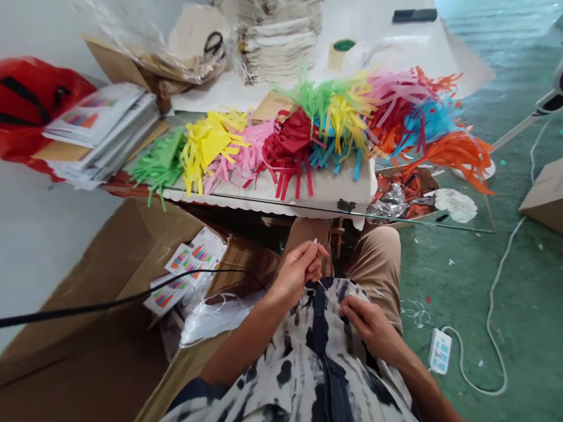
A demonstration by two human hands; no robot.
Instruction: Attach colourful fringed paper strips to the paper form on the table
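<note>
My left hand (298,271) is closed in a pinch above my lap. It grips a thin white string (322,285), and a small white tip shows above the fingertips. Lower and to the right, my right hand (371,324) is also closed, thumb against forefinger. The string slants from the left hand toward it and fades against the patterned shirt; its end at the right fingers is hard to see. Ahead, fringed paper tassels lie in a row along the glass table edge: green (161,162), yellow (212,141), dark red (290,145) and orange (462,154) among them.
An open cardboard box (69,358) stands at left, with printed cards (188,267) and white string bundles (216,317) beside it. Stacked papers (104,130), scissors (213,43) and tape (344,45) lie on the table. A power strip (439,351) and cord lie on the green floor.
</note>
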